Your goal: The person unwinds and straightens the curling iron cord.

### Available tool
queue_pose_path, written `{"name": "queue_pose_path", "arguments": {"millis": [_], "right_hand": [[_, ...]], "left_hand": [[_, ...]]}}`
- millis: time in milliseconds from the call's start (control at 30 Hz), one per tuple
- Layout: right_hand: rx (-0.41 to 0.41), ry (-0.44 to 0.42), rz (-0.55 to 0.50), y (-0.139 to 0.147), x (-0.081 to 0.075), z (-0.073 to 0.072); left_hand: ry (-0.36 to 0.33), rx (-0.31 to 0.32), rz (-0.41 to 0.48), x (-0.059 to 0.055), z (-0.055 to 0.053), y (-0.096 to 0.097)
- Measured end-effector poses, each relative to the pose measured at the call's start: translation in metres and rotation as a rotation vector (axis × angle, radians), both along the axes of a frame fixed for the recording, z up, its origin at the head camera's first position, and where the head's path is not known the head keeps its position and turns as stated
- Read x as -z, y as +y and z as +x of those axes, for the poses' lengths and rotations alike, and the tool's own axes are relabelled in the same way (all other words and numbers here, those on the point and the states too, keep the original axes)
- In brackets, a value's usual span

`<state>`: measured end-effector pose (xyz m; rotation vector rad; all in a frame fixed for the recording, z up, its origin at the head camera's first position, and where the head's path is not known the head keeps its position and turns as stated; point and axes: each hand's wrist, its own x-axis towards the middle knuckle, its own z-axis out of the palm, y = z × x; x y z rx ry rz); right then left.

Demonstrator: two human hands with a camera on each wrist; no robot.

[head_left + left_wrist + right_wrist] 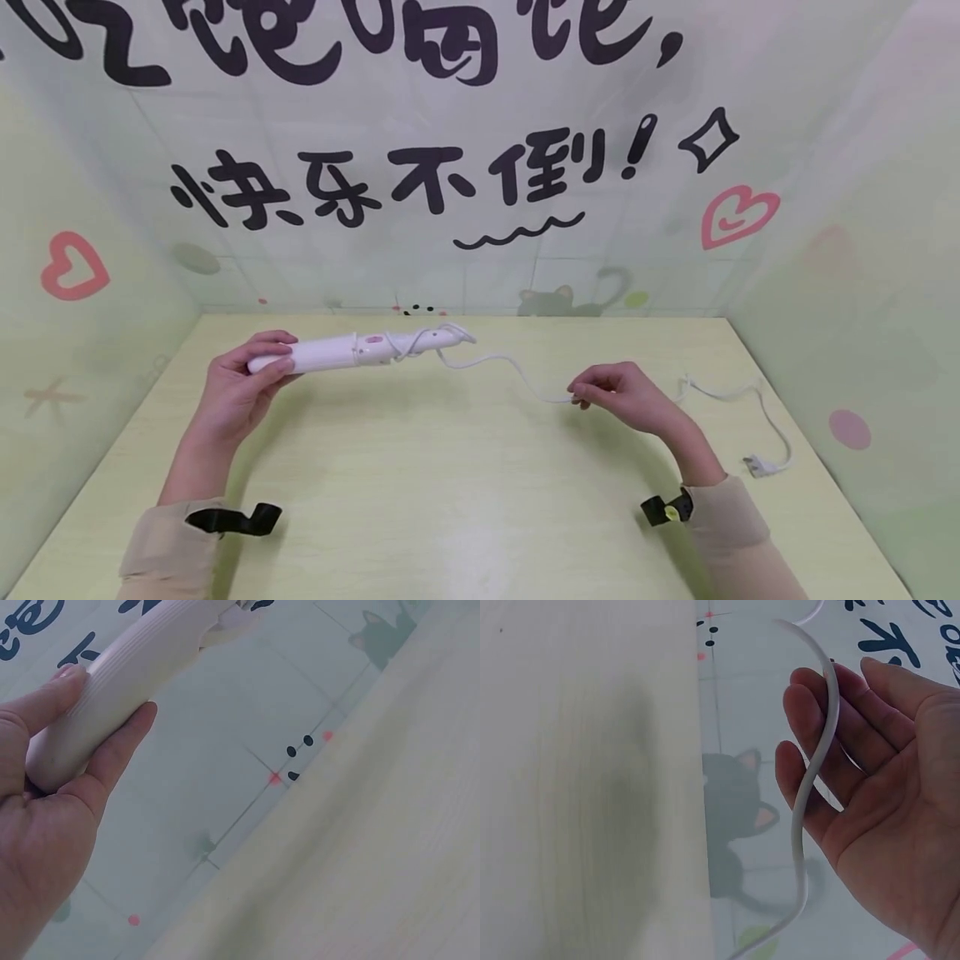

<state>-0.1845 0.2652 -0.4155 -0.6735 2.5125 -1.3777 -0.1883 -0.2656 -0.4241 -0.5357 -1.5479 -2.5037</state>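
Observation:
My left hand (pixel 236 387) grips the thick rounded end of a white hair styling iron (pixel 322 354), thumb on one side and fingers on the other. The iron is raised above the table, nearly level, its narrower end pointing right. Loops of its white power cord (pixel 487 358) wind round that narrower end. From there the cord sags across to my right hand (pixel 626 396), which pinches it between thumb and fingertips. In the right wrist view the cord (pixel 821 750) runs across the curled fingers (pixel 802 712).
Past my right hand the cord trails over the light wooden table (pixel 450 467) to a white plug (pixel 763 467) near the right edge. Printed walls close off the back (pixel 375 258) and both sides. A black strap (pixel 234 521) circles each wrist.

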Motion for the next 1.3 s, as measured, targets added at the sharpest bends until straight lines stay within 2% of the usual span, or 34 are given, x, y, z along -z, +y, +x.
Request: {"name": "queue_pose_path", "arguments": {"millis": [167,333,533,700,1133,1300], "right_hand": [[-0.069,-0.034,-0.017,-0.005,0.002,0.002],[-0.08,-0.028,-0.021,-0.012,0.004,0.002],[-0.071,0.057,0.001,-0.032,0.004,-0.002],[-0.087,0.141,-0.021,-0.051,0.007,-0.007],[-0.117,0.212,-0.139,-0.083,0.021,-0.015],[-0.105,0.225,-0.128,-0.094,0.022,-0.019]], "left_hand": [[0.001,0.006,-0.016,-0.002,0.0,0.003],[0.009,0.022,-0.026,-0.004,0.0,0.004],[0.014,0.039,-0.019,-0.003,0.0,0.005],[0.017,0.032,-0.025,-0.003,0.001,0.005],[0.034,0.052,-0.017,-0.006,0.0,0.007],[0.029,0.053,-0.02,-0.007,0.0,0.009]]}}
